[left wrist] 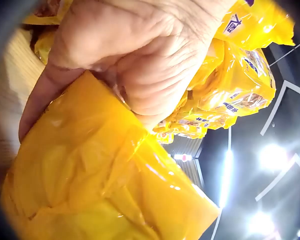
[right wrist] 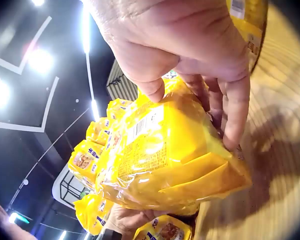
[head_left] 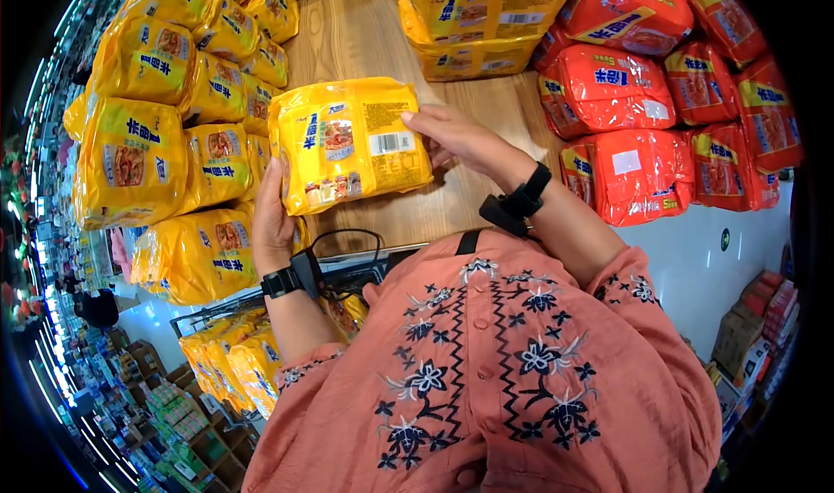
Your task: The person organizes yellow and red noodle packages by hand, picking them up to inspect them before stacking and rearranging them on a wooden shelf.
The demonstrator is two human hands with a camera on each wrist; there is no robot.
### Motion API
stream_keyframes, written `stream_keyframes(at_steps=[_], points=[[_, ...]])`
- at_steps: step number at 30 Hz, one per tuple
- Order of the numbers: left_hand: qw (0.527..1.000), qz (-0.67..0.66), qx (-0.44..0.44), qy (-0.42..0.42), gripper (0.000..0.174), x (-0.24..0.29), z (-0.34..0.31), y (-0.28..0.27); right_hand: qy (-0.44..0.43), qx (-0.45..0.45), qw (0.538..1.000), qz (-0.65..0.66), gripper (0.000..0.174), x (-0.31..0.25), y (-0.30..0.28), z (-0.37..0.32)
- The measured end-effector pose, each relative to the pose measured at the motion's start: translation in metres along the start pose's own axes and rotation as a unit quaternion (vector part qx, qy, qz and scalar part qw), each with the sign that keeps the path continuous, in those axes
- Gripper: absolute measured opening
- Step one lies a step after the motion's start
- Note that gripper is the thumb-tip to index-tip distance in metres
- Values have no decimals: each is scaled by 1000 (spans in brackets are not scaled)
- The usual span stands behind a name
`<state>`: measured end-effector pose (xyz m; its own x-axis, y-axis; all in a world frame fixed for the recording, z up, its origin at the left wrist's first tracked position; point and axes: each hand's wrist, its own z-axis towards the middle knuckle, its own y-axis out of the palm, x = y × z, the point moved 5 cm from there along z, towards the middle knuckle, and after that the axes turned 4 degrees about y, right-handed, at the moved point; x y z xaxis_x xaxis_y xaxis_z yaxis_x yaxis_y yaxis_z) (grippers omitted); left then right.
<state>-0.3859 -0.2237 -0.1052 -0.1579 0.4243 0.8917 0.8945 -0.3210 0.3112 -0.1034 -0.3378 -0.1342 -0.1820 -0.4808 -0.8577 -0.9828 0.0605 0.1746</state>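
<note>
A yellow noodle multipack (head_left: 352,145) is held between both hands, its barcode side facing up, above the wooden table (head_left: 339,46). My left hand (head_left: 274,219) grips its left end; in the left wrist view the hand (left wrist: 135,55) wraps the pack's edge (left wrist: 90,165). My right hand (head_left: 460,137) holds the upper right corner, thumb on top. In the right wrist view the hand (right wrist: 185,50) has its thumb on the upper face near the barcode and fingers down the side of the pack (right wrist: 175,145).
Yellow packs (head_left: 135,158) are stacked at the left, and more yellow packs (head_left: 486,15) stand at the far side. Red packs (head_left: 643,176) are piled at the right. Below the table's near edge lie other yellow packs (head_left: 230,354).
</note>
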Motion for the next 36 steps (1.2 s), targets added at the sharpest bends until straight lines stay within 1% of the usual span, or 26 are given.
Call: stream_keyframes(at_steps=[2, 5, 9, 13, 17, 21, 22, 26, 27, 28, 32, 35, 36], points=[[1000, -25, -3, -17, 52, -11, 0, 4, -14, 22, 999, -46, 48, -6, -6, -8], [998, -23, 15, -60, 54, -17, -8, 23, -31, 47, 997, -52, 46, -17, -13, -28], [997, -32, 10, -71, 55, -30, -7, 37, -30, 62, 996, -55, 47, -12, -29, -43], [997, -40, -18, -68, 54, -46, -3, 43, -31, 84, 994, -62, 46, -6, -41, -62], [996, -39, -14, -84, 50, -55, -6, 55, -48, 94, 993, -51, 46, -1, -49, -82], [995, -53, -45, -68, 48, -69, -6, 66, -59, 112, 990, -57, 46, 8, -62, -95], [995, -52, -46, -68, 48, -70, -10, 72, -96, 136, 986, -22, 44, 10, -64, -97], [996, -47, -35, -63, 45, -82, -14, 89, -112, 157, 981, 0, 43, 16, -74, -114], [997, -44, -33, -63, 45, -87, -15, 88, -111, 162, 980, -2, 43, 18, -77, -116], [997, -46, -49, -40, 41, -91, -16, 87, -111, 166, 980, -4, 43, 20, -81, -118], [997, -45, -38, -57, 36, -117, -9, 77, -123, 182, 975, -20, 43, 20, -90, -128], [993, -63, -76, -69, 35, -122, -12, 80, -112, 193, 974, -40, 44, 19, -93, -134], [994, -65, -54, -72, 35, -122, -15, 84, -122, 202, 970, -58, 44, 20, -95, -134]])
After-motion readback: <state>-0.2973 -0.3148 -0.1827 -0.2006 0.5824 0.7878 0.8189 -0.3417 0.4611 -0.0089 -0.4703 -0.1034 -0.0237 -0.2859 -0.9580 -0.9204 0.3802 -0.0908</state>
